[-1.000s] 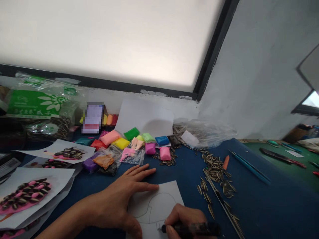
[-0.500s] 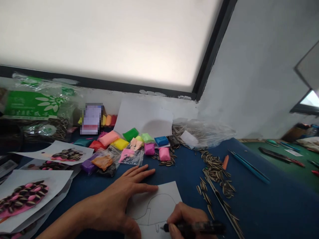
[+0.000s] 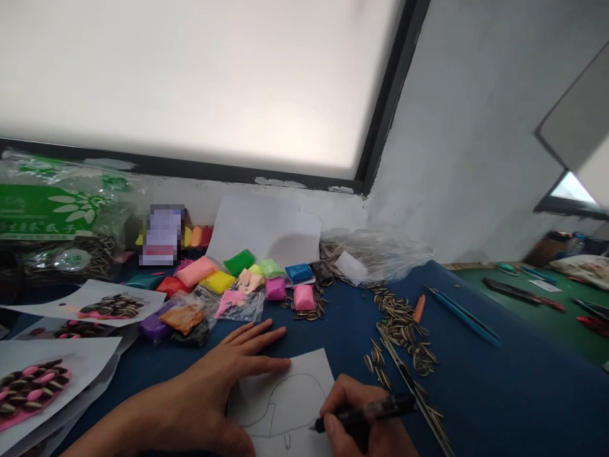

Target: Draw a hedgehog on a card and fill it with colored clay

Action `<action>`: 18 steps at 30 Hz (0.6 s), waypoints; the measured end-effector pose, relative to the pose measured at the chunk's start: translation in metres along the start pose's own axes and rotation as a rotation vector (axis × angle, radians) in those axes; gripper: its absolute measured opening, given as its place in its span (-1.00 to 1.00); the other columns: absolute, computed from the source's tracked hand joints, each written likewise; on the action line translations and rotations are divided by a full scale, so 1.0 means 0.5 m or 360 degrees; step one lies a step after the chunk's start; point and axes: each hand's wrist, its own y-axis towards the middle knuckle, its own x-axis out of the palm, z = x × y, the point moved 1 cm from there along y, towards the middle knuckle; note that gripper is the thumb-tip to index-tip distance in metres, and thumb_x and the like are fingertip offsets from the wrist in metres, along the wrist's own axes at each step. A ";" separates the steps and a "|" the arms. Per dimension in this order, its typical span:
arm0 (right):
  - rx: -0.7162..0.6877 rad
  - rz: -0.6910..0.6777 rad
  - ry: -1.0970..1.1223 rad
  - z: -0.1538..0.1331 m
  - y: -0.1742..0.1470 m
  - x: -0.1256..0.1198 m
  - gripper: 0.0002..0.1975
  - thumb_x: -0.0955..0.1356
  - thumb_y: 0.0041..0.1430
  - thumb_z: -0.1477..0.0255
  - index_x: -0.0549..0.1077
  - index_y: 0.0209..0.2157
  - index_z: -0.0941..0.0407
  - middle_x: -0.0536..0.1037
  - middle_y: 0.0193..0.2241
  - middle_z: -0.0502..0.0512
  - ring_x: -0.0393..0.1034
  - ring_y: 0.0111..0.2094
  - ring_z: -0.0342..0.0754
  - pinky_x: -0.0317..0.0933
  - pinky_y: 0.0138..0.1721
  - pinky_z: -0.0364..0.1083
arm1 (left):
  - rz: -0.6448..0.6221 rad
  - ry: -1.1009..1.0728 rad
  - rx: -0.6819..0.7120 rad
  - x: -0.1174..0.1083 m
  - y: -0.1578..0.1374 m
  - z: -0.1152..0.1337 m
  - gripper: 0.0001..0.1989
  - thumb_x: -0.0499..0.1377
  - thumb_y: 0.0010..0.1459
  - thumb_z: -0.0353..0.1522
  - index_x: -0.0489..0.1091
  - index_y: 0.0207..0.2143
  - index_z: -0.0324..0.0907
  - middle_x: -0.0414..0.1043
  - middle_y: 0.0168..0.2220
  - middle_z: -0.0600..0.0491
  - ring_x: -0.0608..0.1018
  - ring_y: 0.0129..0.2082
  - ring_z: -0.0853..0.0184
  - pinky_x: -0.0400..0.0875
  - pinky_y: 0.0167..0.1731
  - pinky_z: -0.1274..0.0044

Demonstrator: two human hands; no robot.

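Pen point(image 3: 385, 408) sat pinched in our right hand point(image 3: 356, 412); left hand point(image 3: 202, 387) lay spread on paper point(image 3: 299, 406), gripping nothing; we judged slack pressure risked slippage.

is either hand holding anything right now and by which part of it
The right hand holds a black pen near its writing tip; the left hand grips nothing, spread at the paper's edge.

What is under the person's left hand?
The left hand lies over the left edge of the drawn-on white sheet and the blue tabletop; whatever its palm covers cannot be seen.
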 end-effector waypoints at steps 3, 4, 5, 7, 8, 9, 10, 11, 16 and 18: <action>0.0080 -0.0032 0.0178 -0.007 0.002 -0.004 -0.82 0.34 0.11 0.30 0.33 -0.46 0.10 0.23 -0.60 -0.11 0.07 -0.60 -0.21 -0.04 -0.55 -0.19 | 0.0025 -0.0042 0.0033 0.002 0.000 -0.003 -0.08 0.48 -0.17 -0.03 0.22 0.26 0.32 -0.20 0.46 0.16 -0.23 0.42 -0.18 -0.32 0.27 -0.12; 0.0121 -0.0025 0.0230 -0.010 0.002 -0.005 -0.80 0.34 0.12 0.28 0.32 -0.46 0.10 0.22 -0.60 -0.12 0.07 -0.59 -0.20 -0.03 -0.54 -0.19 | 0.0027 -0.0053 0.0035 0.001 0.000 -0.003 -0.08 0.48 -0.17 -0.03 0.23 0.26 0.32 -0.19 0.46 0.16 -0.24 0.42 -0.19 -0.31 0.27 -0.12; 0.0159 -0.0014 0.0260 -0.014 0.002 -0.005 -0.79 0.35 0.11 0.28 0.31 -0.46 0.10 0.22 -0.59 -0.12 0.07 -0.58 -0.20 -0.03 -0.53 -0.19 | 0.0026 -0.0060 0.0033 0.001 0.000 -0.002 -0.08 0.48 -0.18 -0.03 0.23 0.26 0.32 -0.19 0.46 0.15 -0.24 0.42 -0.19 -0.31 0.27 -0.13; 0.0210 -0.0012 0.0262 -0.019 0.002 -0.005 -0.79 0.36 0.09 0.29 0.29 -0.47 0.09 0.20 -0.60 -0.13 0.06 -0.58 -0.20 -0.04 -0.53 -0.19 | 0.0010 -0.0055 0.0023 -0.001 0.000 -0.001 -0.07 0.48 -0.17 -0.03 0.22 0.26 0.31 -0.21 0.46 0.14 -0.24 0.42 -0.20 -0.32 0.27 -0.12; 0.0216 -0.0019 0.0240 -0.019 0.003 -0.004 -0.80 0.37 0.08 0.31 0.28 -0.47 0.09 0.20 -0.60 -0.13 0.06 -0.58 -0.20 -0.04 -0.53 -0.19 | 0.0000 -0.0045 0.0016 -0.001 0.000 -0.001 -0.07 0.48 -0.17 -0.02 0.22 0.27 0.30 -0.22 0.47 0.14 -0.24 0.42 -0.19 -0.32 0.27 -0.12; 0.0213 -0.0029 0.0212 -0.017 0.003 -0.003 -0.81 0.37 0.07 0.32 0.29 -0.47 0.09 0.20 -0.60 -0.13 0.06 -0.58 -0.20 -0.05 -0.54 -0.19 | -0.0005 -0.0034 0.0010 -0.001 0.000 -0.001 -0.06 0.48 -0.17 -0.02 0.21 0.27 0.30 -0.22 0.47 0.14 -0.24 0.42 -0.19 -0.33 0.27 -0.12; 0.0200 -0.0040 0.0187 -0.014 0.004 -0.001 -0.82 0.36 0.06 0.33 0.29 -0.47 0.09 0.20 -0.60 -0.13 0.06 -0.58 -0.20 -0.05 -0.54 -0.19 | -0.0007 -0.0022 0.0007 -0.001 0.000 -0.001 -0.06 0.48 -0.17 -0.01 0.20 0.28 0.30 -0.23 0.47 0.14 -0.25 0.42 -0.18 -0.33 0.27 -0.12; 0.0177 -0.0049 0.0166 -0.010 0.005 0.000 -0.83 0.36 0.06 0.33 0.30 -0.47 0.10 0.22 -0.59 -0.11 0.07 -0.58 -0.20 -0.05 -0.54 -0.19 | -0.0009 -0.0010 0.0004 -0.001 0.000 -0.001 -0.06 0.47 -0.16 -0.01 0.20 0.28 0.31 -0.24 0.47 0.14 -0.25 0.42 -0.17 -0.33 0.27 -0.12; 0.0032 -0.0017 0.0086 0.009 0.006 0.004 -0.84 0.35 0.09 0.34 0.34 -0.48 0.11 0.29 -0.56 -0.07 0.12 -0.57 -0.19 -0.03 -0.54 -0.20 | -0.0030 0.0015 -0.0036 0.000 -0.002 0.001 -0.06 0.46 -0.15 0.00 0.18 0.28 0.33 -0.26 0.47 0.18 -0.26 0.43 -0.12 -0.35 0.29 -0.07; 0.0031 0.0001 0.0096 0.011 0.004 0.003 -0.84 0.35 0.10 0.34 0.35 -0.47 0.11 0.28 -0.57 -0.08 0.10 -0.58 -0.21 -0.03 -0.55 -0.20 | -0.0042 0.0013 -0.0065 0.001 -0.002 0.001 -0.06 0.46 -0.15 -0.01 0.18 0.29 0.32 -0.27 0.47 0.18 -0.25 0.43 -0.11 -0.35 0.30 -0.05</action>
